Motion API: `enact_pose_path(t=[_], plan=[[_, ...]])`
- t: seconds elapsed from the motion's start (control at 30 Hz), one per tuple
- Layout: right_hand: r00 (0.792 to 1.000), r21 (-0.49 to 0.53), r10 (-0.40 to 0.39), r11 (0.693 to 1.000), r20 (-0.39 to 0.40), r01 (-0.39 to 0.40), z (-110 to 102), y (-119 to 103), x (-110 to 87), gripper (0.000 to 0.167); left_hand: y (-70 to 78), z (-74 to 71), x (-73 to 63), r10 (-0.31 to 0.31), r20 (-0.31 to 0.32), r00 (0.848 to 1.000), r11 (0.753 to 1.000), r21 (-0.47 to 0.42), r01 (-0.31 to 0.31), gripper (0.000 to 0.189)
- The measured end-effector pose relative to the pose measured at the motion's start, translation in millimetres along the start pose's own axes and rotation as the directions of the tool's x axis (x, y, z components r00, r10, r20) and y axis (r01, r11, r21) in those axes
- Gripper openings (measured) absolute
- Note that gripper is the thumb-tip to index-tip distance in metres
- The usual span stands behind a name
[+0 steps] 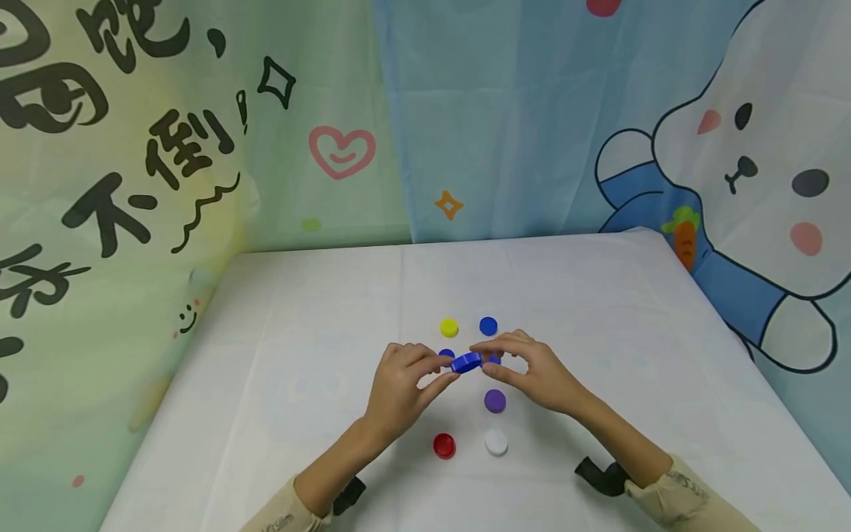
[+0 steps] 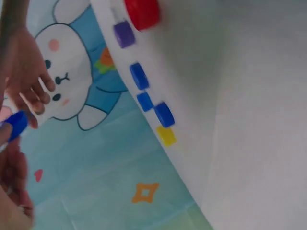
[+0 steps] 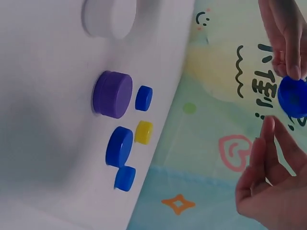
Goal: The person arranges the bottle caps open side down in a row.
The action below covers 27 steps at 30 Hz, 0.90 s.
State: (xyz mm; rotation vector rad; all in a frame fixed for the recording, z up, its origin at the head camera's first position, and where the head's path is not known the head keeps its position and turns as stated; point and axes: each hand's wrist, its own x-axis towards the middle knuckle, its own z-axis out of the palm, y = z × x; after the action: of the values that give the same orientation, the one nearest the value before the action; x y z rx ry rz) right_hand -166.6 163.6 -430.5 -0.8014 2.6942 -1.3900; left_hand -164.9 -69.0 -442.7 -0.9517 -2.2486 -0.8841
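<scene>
A blue bottle cap (image 1: pixel 467 362) is raised above the white table, pinched at its edge by my left hand (image 1: pixel 402 384). My right hand (image 1: pixel 541 377) is close on the other side of it, thumb and fingers parted; in the right wrist view a gap separates its fingertips from the held cap (image 3: pixel 293 97). Under and behind the hands lie two more blue caps, one (image 1: pixel 447 353) by the left fingertips and one (image 1: pixel 495 360) partly covered by the right hand. A purple cap (image 1: pixel 495 401) lies just nearer to me.
Farther back on the table (image 1: pixel 299 318) are a yellow cap (image 1: pixel 449 327) and a blue cap (image 1: pixel 488 326). Nearer to me lie a red cap (image 1: pixel 445 445) and a white cap (image 1: pixel 496 442). A printed cloth (image 1: pixel 505 148) hangs behind the table.
</scene>
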Motion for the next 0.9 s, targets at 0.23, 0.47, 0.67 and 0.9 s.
enact_pose_path(t=[0.23,0.47,0.67,0.9], plan=[[0.982,0.195,0.118,0.970,0.148,-0.146,0,0,-0.5,0.024,-3.2,-10.7,6.3,0.357,-0.002,0.934,0.911,0.225,-0.347,0.024],[0.987,0.228,0.089,0.966,0.136,-0.118,3,1,-2.0,0.021,-4.0,-13.6,8.2,0.428,-0.007,0.904,0.876,0.251,-0.413,0.023],[0.999,0.180,0.049,0.982,0.021,-0.052,7,2,-2.0,0.026,-3.7,-11.3,4.8,0.194,0.013,0.981,0.978,0.073,-0.195,0.043],[0.997,0.130,-0.004,0.991,-0.080,0.014,13,-5,-0.6,0.037,-0.5,-8.3,-1.1,-0.120,0.099,0.988,0.976,-0.171,0.135,0.040]])
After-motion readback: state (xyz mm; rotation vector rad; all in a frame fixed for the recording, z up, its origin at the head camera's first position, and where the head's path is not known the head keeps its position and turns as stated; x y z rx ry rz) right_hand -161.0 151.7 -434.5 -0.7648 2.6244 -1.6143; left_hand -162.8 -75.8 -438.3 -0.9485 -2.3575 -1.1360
